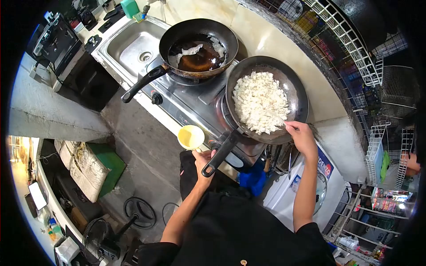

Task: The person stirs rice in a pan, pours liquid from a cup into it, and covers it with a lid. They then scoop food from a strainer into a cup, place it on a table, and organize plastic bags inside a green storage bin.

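**Rice [262, 99] in the right-hand frying pan [298, 95], yellow cup [191, 137] held out by the stove's front edge**

The two-burner stove [193, 102] leaves little spare room: the wok [199, 27] and the frying pan sit just beside each other, near the tiled wall [284, 51]. Both black handles jut past the front edge of the counter [156, 114]. The roomiest stretch is the floor [137, 128], left of centre in the frame; the sink [126, 44], at upper left, has a bare basin.

The left grip [204, 163] is closed on the yellow cup, with the pan handle crossing beside it; whether any finger also holds that handle is hard to tell. The right grip [303, 136], right of centre, is pinched around a pale utensil [276, 116], its end lost in the rice. Dark liquid [202, 60] with whitish residue along its edge covers the wok's bottom. The wire rack [341, 31] is cut off at upper right.

"DENZO" can be read on the white appliance [282, 200] at lower right, the rest of the lettering hidden behind the arm. The stove's front lettering is too small to read.
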`<action>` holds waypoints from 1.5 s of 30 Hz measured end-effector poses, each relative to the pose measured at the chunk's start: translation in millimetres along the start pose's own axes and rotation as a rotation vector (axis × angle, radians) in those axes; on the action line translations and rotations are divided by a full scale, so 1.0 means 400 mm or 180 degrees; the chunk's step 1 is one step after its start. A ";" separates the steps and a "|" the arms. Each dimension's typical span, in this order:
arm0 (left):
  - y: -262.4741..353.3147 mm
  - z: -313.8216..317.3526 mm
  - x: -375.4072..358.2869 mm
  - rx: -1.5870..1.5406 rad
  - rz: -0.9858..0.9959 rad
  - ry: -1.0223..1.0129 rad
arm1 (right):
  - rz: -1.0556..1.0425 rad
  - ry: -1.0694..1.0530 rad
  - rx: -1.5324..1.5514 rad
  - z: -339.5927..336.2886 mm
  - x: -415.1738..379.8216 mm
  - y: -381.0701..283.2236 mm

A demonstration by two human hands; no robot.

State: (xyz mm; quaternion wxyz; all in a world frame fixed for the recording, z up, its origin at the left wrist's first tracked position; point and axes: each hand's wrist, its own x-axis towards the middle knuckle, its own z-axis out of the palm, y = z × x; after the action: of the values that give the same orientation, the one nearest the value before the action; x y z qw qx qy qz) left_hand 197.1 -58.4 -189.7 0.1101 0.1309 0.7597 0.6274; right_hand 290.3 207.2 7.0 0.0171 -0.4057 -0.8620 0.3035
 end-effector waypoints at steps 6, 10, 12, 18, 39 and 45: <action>0.035 -0.053 0.000 -0.0037 -0.0175 0.0117 | -0.0091 0.0383 0.0916 -0.019 -0.064 0.017; 0.075 -0.107 0.018 -0.0849 -0.0145 0.0275 | 0.0042 0.0822 0.1616 0.031 -0.148 0.051; 0.097 -0.127 0.040 -0.1054 -0.0071 0.0286 | 0.0375 0.0978 0.1889 0.055 -0.201 0.071; 0.118 -0.163 0.106 -0.0605 0.0155 -0.0268 | 0.1103 0.1518 0.2675 0.138 -0.361 0.090; -0.085 -0.119 0.109 0.0389 0.1163 -0.0994 | 0.1291 0.2218 0.2946 0.394 -0.509 -0.244; -0.068 -0.137 0.103 0.0094 0.1043 -0.0952 | 0.1096 0.2063 0.2940 0.361 -0.516 -0.246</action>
State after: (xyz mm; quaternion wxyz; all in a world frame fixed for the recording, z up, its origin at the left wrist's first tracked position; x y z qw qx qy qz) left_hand 138.3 -100.0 -206.0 0.1162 0.3457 0.7126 0.5993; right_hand 321.0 -61.0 -13.1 0.4050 -0.5624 -0.5131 0.5064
